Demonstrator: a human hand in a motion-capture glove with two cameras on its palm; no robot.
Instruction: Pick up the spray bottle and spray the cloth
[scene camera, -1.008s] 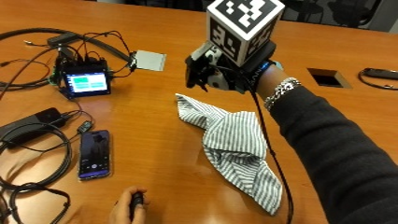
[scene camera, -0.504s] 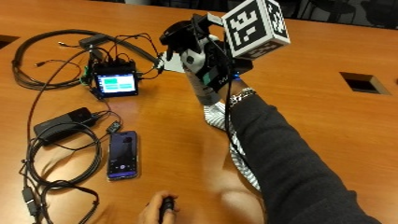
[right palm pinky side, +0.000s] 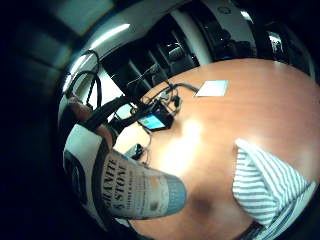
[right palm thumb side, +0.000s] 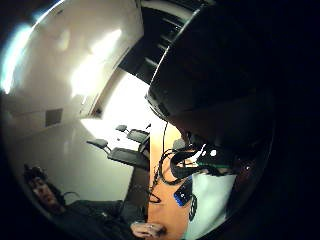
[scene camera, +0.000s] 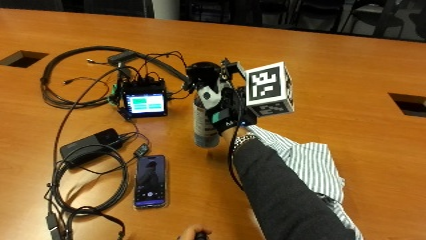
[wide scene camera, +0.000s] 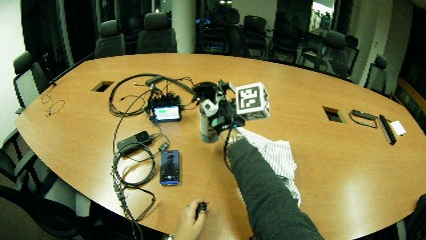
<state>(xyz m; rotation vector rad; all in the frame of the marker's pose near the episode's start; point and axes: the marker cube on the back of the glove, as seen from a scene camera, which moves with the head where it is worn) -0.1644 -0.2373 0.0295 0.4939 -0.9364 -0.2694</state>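
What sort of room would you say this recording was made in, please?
Most likely an office meeting room: a long oval wooden table with cable cut-outs in its top, ringed by black swivel chairs. A recording rig's small screen sits among the cables.

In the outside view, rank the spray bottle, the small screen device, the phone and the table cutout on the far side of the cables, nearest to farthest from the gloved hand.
From the right hand:
1. Spray bottle, in its grip.
2. Screen device, beside the bottle among the cables.
3. Phone, nearer the table's front edge.
4. Table cutout, beyond the cables.
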